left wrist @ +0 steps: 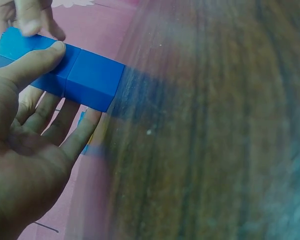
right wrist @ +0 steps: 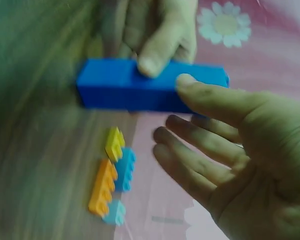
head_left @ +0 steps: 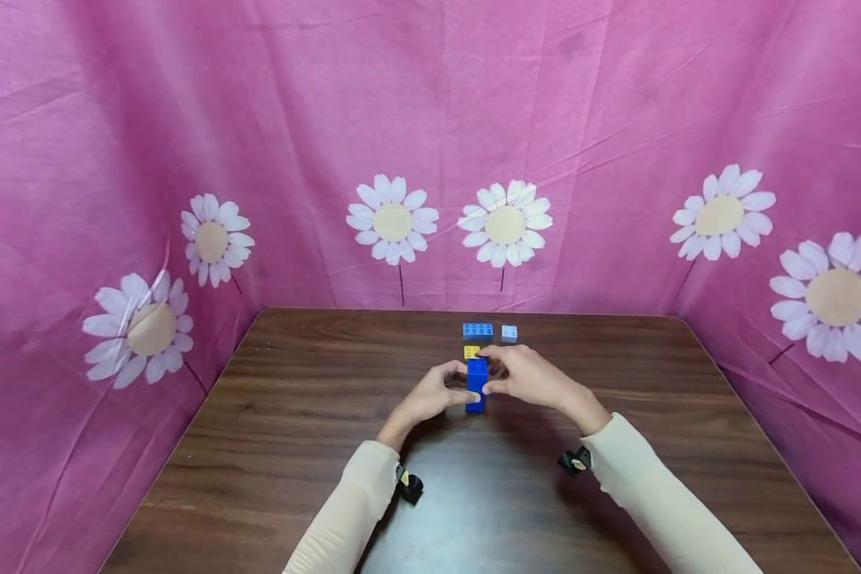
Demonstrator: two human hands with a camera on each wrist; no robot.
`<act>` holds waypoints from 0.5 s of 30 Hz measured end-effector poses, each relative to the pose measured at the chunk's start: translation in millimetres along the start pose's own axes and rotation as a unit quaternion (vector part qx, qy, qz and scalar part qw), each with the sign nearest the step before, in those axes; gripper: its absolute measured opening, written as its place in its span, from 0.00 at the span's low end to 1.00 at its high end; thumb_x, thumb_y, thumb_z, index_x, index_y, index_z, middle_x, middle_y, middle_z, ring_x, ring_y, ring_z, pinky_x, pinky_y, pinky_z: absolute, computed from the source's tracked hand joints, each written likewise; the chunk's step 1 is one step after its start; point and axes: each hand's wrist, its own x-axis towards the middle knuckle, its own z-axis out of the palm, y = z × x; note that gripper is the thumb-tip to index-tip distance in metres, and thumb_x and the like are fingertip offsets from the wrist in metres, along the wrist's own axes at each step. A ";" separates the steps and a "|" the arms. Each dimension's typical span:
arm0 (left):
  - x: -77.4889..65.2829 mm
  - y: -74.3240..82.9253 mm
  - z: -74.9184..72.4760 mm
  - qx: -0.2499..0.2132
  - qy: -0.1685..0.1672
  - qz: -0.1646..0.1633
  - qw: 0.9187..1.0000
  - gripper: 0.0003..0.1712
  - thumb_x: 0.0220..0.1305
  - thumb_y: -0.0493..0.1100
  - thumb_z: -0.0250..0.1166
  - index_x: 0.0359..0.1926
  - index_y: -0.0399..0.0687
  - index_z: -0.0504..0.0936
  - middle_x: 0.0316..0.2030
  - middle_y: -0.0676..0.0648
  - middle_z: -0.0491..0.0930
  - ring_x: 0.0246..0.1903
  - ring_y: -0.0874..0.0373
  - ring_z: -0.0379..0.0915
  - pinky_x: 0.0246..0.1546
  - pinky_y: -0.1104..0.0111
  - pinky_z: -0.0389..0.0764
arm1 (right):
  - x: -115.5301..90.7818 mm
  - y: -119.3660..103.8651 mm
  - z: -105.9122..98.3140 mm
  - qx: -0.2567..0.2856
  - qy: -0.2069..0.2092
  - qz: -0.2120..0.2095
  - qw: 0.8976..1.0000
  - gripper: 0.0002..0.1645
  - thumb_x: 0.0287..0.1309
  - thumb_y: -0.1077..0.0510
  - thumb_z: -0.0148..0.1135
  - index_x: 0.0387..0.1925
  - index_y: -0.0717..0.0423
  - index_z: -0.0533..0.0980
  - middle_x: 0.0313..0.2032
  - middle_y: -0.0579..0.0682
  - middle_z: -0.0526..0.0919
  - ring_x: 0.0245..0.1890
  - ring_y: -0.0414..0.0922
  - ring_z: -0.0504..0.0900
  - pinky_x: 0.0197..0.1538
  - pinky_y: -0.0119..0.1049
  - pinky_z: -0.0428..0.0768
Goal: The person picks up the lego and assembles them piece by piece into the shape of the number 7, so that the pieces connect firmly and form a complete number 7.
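Note:
An upright tower of blue toy bricks (head_left: 477, 383) stands at mid-table, with a seam between bricks showing in the left wrist view. My left hand (head_left: 430, 393) grips the tower from the left, thumb across its near face and fingers behind. From the right, my right hand (head_left: 534, 375) holds the upper part; its thumb (right wrist: 195, 87) lies on the blue side while the fingers curve round the far side. The tower's lower end is right at the tabletop in the left wrist view. Just behind it sits a yellow brick (head_left: 471, 351), partly covered by the tower and right hand.
Farther back lie a lighter blue brick (head_left: 477, 329) and a small pale blue brick (head_left: 509, 333). An orange brick (right wrist: 103, 187) shows beside them in the right wrist view. The brown wooden table (head_left: 294, 414) meets a pink flowered cloth (head_left: 445, 119) at its back and sides.

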 end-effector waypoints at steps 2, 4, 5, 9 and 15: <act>0.3 0.1 0.6 -0.005 0.002 -0.005 1.000 0.20 0.64 0.38 0.76 0.54 0.37 0.81 0.50 0.39 0.86 0.48 0.58 0.82 0.52 0.70 0.82 | -1.4 8.1 -6.8 0.003 -0.007 0.002 1.000 0.32 0.65 0.61 0.74 0.68 0.67 0.76 0.55 0.62 0.89 0.47 0.51 0.90 0.50 0.46 0.89; 0.6 0.2 1.0 -0.006 0.003 -0.011 1.000 0.21 0.64 0.38 0.76 0.54 0.37 0.80 0.50 0.38 0.86 0.46 0.59 0.82 0.51 0.71 0.82 | -2.6 17.5 -13.2 0.004 -0.005 0.005 1.000 0.30 0.66 0.62 0.73 0.66 0.67 0.77 0.56 0.63 0.88 0.49 0.54 0.90 0.51 0.49 0.89; 0.8 0.2 1.0 -0.007 0.003 -0.013 1.000 0.22 0.64 0.38 0.76 0.54 0.37 0.80 0.50 0.38 0.86 0.45 0.59 0.82 0.50 0.72 0.82 | -2.9 22.2 -15.9 0.004 -0.001 0.007 1.000 0.28 0.66 0.63 0.72 0.65 0.67 0.78 0.56 0.64 0.88 0.50 0.55 0.90 0.53 0.51 0.88; 1.2 0.7 0.4 -0.008 0.005 -0.016 1.000 0.22 0.64 0.38 0.76 0.54 0.37 0.79 0.50 0.38 0.85 0.45 0.59 0.82 0.49 0.71 0.81 | -0.7 42.0 -20.9 0.003 0.031 0.020 0.999 0.23 0.69 0.64 0.68 0.63 0.66 0.80 0.54 0.63 0.89 0.53 0.57 0.89 0.57 0.55 0.87; 1.1 0.1 3.3 -0.013 -0.002 -0.017 1.000 0.21 0.65 0.39 0.75 0.55 0.38 0.79 0.49 0.41 0.85 0.45 0.59 0.80 0.50 0.70 0.82 | 7.2 67.7 -12.7 -0.011 0.069 0.038 0.997 0.21 0.70 0.65 0.66 0.62 0.66 0.80 0.55 0.63 0.89 0.52 0.58 0.89 0.56 0.56 0.87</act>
